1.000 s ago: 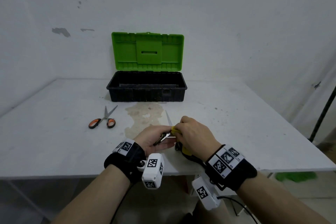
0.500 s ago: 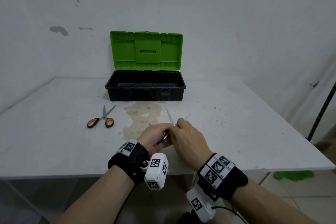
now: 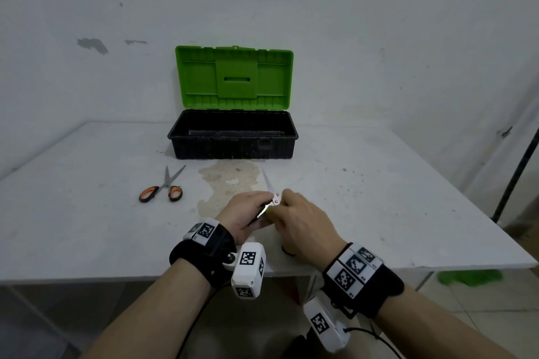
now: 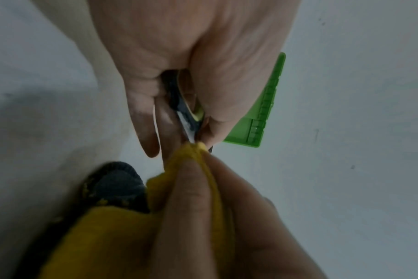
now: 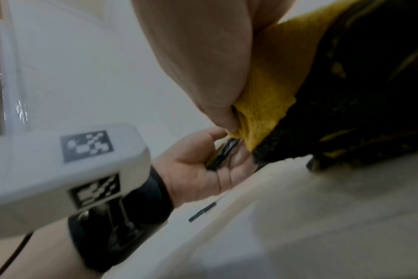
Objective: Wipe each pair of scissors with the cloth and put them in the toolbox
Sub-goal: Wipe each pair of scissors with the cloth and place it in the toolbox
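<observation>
My left hand point(image 3: 248, 210) grips the black-and-yellow handles of a pair of scissors point(image 3: 269, 194) near the table's front edge; one blade points away toward the toolbox. In the left wrist view the scissors point(image 4: 187, 115) sit between the curled fingers. My right hand point(image 3: 303, 223) pinches a yellow cloth point(image 4: 122, 230) with a black edge around the other blade, close to the pivot. The same cloth point(image 5: 265, 105) shows under the thumb in the right wrist view. A second pair of scissors point(image 3: 163, 188) with orange handles lies on the table to the left. The toolbox point(image 3: 233, 137) stands open behind.
The toolbox's green lid point(image 3: 233, 79) leans back against the wall. A brownish stain point(image 3: 230, 181) marks the white table point(image 3: 379, 198) between the toolbox and my hands. A dark pole point(image 3: 519, 166) stands off the table's right side, and something green point(image 3: 469, 277) lies on the floor.
My right hand slid the cloth back along the blade toward the pivot. The left hand kept its grip on the handles.
</observation>
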A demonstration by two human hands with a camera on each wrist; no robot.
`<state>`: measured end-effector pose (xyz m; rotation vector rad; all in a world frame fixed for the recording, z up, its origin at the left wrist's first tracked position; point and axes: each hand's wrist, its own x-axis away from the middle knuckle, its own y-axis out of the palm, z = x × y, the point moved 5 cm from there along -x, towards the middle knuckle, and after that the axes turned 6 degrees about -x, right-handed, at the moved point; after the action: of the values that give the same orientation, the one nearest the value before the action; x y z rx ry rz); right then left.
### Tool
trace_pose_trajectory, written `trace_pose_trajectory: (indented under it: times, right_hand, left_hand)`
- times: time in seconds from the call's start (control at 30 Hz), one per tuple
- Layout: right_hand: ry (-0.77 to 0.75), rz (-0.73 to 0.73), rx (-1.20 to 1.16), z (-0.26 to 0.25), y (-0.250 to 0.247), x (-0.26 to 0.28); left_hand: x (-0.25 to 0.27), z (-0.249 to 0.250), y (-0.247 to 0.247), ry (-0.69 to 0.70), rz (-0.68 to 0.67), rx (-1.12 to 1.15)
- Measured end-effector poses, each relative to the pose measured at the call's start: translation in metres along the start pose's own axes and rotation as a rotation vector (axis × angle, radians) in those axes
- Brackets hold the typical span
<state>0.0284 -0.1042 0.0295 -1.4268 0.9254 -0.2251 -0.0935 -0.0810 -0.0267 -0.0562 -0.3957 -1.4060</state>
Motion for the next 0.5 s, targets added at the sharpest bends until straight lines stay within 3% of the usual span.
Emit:
trace_pose_trajectory:
  times: [0.13, 0.37, 0.5]
  right_hand:
    - [0.082, 0.090, -0.025, 0.012, -0.011, -0.008]
    - [-0.134, 0.018, -0.070, -0.007, 0.004, 0.007]
    - [0.020, 0.181, -0.084, 0.021, -0.018, -0.005]
  left_hand:
    - [0.002, 0.002, 0.006, 0.034, -0.032, 0.026]
    - [0.001, 0.004, 0.004, 0.069, 0.036, -0.032]
    - [0.003, 0.004, 0.003, 0.064, -0.009, 0.005]
